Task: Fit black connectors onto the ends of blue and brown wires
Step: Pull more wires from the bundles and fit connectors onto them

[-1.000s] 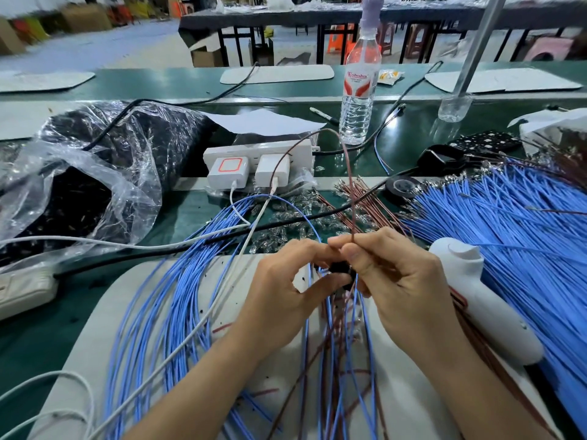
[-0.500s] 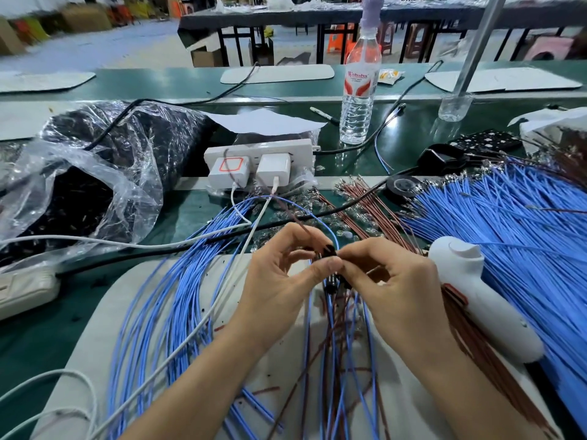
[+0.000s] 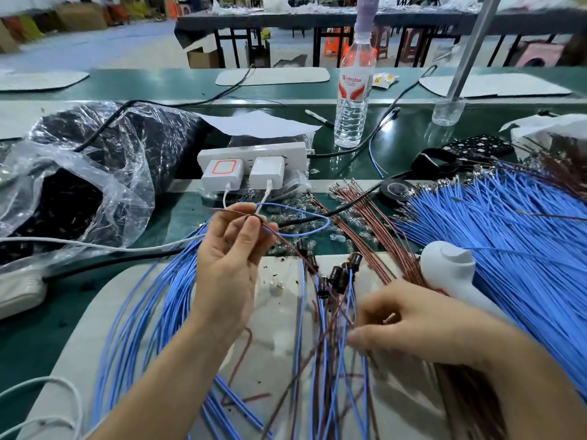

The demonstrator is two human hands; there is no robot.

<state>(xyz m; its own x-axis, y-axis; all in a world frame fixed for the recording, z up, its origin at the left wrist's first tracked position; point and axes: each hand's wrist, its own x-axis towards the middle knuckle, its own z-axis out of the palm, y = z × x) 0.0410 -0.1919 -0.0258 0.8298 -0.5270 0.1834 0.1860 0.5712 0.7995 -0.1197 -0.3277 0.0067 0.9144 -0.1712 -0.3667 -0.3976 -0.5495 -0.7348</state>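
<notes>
The left hand (image 3: pixel 230 265) pinches a blue wire (image 3: pixel 325 221) and brown wire (image 3: pixel 232 211) aloft in its fingers (image 3: pixel 251 228), probably keeping the pair apart from the pile, while the right hand (image 3: pixel 413 325) curls into worktop (image 3: pixel 31 344) wires beside fitted black connectors (image 3: pixel 336 275), grip unclear.

Bare mat (image 3: pixel 276 331) centre, white tool (image 3: pixel 451 274) and blue wires (image 3: pixel 514 249) crowd right

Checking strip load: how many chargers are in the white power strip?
2: the orange-marked charger and, to its right, the plain white charger, both on the power strip. Others may hide behind.
</notes>
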